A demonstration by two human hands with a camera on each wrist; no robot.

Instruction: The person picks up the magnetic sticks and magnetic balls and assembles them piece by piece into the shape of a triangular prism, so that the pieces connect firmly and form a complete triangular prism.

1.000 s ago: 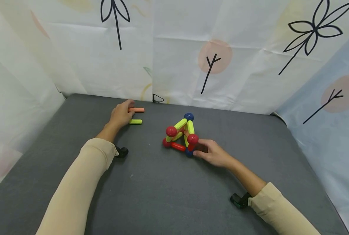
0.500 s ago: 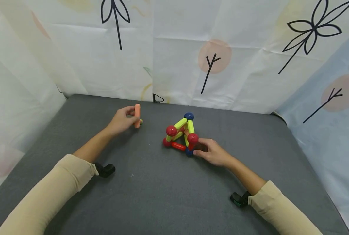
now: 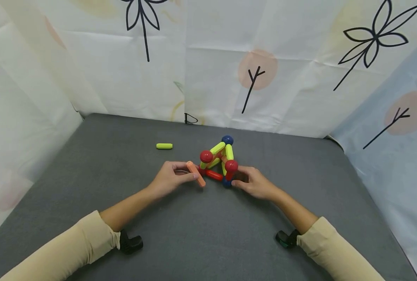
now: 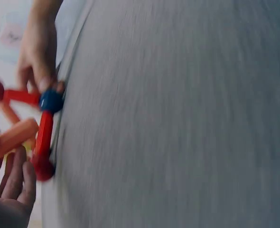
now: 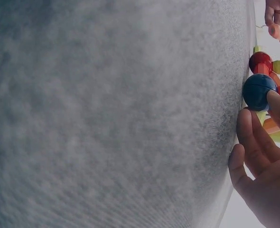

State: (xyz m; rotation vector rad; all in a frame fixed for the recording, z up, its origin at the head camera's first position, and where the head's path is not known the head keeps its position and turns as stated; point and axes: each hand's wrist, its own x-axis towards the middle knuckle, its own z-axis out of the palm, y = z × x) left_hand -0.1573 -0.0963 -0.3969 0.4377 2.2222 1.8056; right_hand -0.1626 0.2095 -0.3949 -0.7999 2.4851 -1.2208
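Observation:
My left hand pinches an orange magnetic stick between thumb and fingers. The stick is tilted and overlaps the near left corner of a magnetic stick-and-ball structure. Red and blue balls joined by yellow, red and orange sticks make up this frame, standing on the table. At its near right corner, my right hand holds the low blue ball, the thumb lying against it. Above that ball sits a red ball. The left wrist view is blurred, but the orange stick shows in front of the frame.
A single yellow stick lies on the dark grey table, behind the left hand. A patterned white cloth hangs along the table's back edge and both sides.
My left hand has picked up the orange stick from the back left and carried it right and nearer, up to the structure. The right hand has stayed at its corner.

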